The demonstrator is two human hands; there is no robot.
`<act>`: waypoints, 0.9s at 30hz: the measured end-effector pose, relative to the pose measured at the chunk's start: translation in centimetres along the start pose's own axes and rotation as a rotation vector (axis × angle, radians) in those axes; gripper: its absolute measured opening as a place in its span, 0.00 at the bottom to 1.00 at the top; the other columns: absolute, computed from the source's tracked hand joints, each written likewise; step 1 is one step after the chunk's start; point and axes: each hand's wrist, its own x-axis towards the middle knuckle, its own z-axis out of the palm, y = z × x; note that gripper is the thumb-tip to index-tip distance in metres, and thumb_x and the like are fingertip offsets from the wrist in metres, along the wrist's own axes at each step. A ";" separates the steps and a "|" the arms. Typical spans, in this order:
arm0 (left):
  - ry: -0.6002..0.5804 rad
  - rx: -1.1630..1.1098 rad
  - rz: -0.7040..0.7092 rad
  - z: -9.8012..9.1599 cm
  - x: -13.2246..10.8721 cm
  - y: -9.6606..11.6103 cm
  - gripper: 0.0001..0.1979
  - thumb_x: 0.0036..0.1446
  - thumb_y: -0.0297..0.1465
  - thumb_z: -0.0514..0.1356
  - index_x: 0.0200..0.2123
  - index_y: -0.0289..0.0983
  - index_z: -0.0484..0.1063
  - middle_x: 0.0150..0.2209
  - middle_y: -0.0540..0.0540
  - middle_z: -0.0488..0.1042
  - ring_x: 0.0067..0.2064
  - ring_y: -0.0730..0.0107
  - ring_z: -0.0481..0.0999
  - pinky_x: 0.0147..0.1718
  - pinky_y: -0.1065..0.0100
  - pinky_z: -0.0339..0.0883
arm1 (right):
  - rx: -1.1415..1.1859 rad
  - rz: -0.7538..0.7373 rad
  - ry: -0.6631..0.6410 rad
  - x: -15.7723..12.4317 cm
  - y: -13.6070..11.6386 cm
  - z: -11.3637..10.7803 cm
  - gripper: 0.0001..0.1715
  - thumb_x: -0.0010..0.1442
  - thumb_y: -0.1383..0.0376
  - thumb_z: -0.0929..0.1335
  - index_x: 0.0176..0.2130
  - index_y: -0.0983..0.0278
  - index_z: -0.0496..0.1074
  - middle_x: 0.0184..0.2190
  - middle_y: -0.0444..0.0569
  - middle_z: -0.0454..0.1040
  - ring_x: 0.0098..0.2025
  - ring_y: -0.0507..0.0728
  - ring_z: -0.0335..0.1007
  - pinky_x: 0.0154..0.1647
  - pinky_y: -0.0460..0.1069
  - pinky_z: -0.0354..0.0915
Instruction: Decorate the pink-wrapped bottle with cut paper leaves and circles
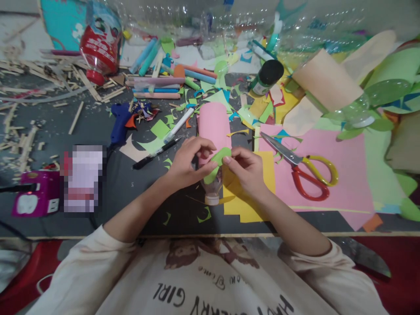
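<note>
Between my two hands is a green paper cutout (211,176), rounded at its ends. My left hand (190,161) pinches its left side between thumb and fingers. At the upper right end, the thumb and fingertips of my right hand (245,168) grip it too. Beneath the cutout lies a clear plastic bottle (212,192) wrapped in pink paper (214,120), its white cap pointing toward me. Yellow paper sheets (252,210) lie under my right wrist. A black pen (157,153) and a white marker (179,125) rest left of the bottle.
Red-and-yellow-handled scissors (303,168) lie on pink paper (348,162) at right. A blue glue gun (118,124), a phone (83,177) and a purple box (36,192) are at left. Markers, paper scraps, wood sticks and a paper-wrapped bottle (328,81) crowd the back.
</note>
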 end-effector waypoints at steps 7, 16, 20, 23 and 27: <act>-0.114 0.079 -0.135 -0.7 0.5 0.4 0.10 0.59 0.38 0.59 0.28 0.40 0.74 0.28 0.50 0.67 0.34 0.68 0.67 0.40 0.61 0.57 | -0.001 -0.016 0.038 -0.1 -0.2 0.3 0.22 0.54 0.49 0.72 0.23 0.61 0.67 0.17 0.39 0.65 0.19 0.48 0.60 0.20 0.45 0.60; -0.213 0.018 -0.211 -1.3 1.1 0.5 0.14 0.60 0.40 0.58 0.27 0.39 0.74 0.26 0.51 0.68 0.31 0.69 0.66 0.39 0.62 0.58 | -0.059 -0.029 0.070 -0.2 -0.2 0.3 0.23 0.53 0.49 0.72 0.21 0.62 0.67 0.17 0.39 0.64 0.20 0.48 0.57 0.21 0.45 0.58; -0.213 0.029 -0.209 -1.3 1.1 0.3 0.16 0.60 0.41 0.57 0.25 0.38 0.71 0.25 0.52 0.67 0.31 0.70 0.65 0.39 0.62 0.57 | -0.057 -0.020 0.064 -0.2 -0.1 0.3 0.24 0.54 0.49 0.72 0.20 0.62 0.65 0.16 0.38 0.61 0.19 0.47 0.55 0.20 0.45 0.56; -0.203 0.014 -0.203 -1.2 1.1 0.3 0.15 0.60 0.40 0.57 0.25 0.38 0.70 0.25 0.52 0.66 0.30 0.71 0.65 0.38 0.62 0.56 | -0.029 -0.015 0.053 -0.1 -0.2 0.3 0.24 0.54 0.50 0.72 0.20 0.62 0.65 0.15 0.37 0.60 0.18 0.46 0.52 0.19 0.44 0.54; -0.214 0.025 -0.196 -1.2 1.1 0.4 0.16 0.60 0.41 0.57 0.24 0.38 0.69 0.24 0.52 0.65 0.30 0.70 0.65 0.38 0.62 0.56 | -0.007 0.023 0.015 0.0 -0.2 0.1 0.25 0.52 0.47 0.72 0.20 0.62 0.64 0.16 0.37 0.59 0.18 0.46 0.51 0.18 0.44 0.54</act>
